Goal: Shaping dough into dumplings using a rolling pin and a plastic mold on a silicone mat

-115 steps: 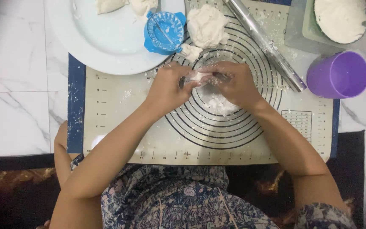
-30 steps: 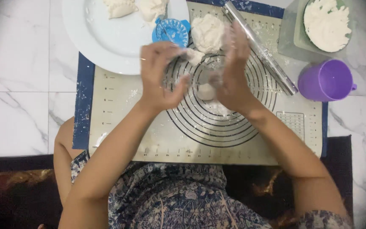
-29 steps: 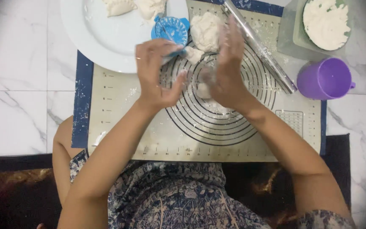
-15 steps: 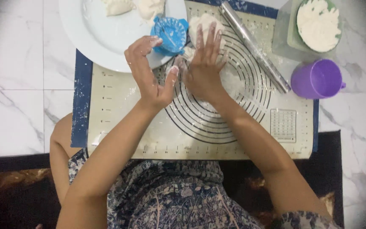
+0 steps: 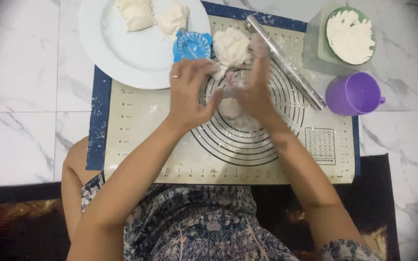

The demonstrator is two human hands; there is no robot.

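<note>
**Head view: a lump of dough between two upright palms**

Head view looks straight down on someone sitting at a floor mat (image 5: pixel 136 121) printed with rings. The left hand (image 5: pixel 189 94) and the right hand (image 5: pixel 255 79) stand on edge, palms facing each other, fingers loosely extended rather than curled. Between them, just below the heels of the palms, shows a small dough ball (image 5: pixel 229 107). Whether the palms actually press it or it rests on the mat under them I cannot tell, since the right hand is blurred. The facing palms look suited to rolling a lump round (a judgement, not something shown).

Just beyond the fingertips lies the bigger dough mass (image 5: pixel 231 47), close enough to pinch from. Beside the left fingertips sits a blue press (image 5: pixel 191 46), half on the plate (image 5: pixel 122 53), which carries two folded pieces (image 5: pixel 136 13) at its far side. Off the right hand's outer side a rolling pin (image 5: pixel 286 63) lies slantwise along the mat, and past it, well apart, stand a purple cup (image 5: pixel 353 93) and a flour bowl (image 5: pixel 350 35). Everything sits in an arc around the hands, presumably for easy reach.
</note>
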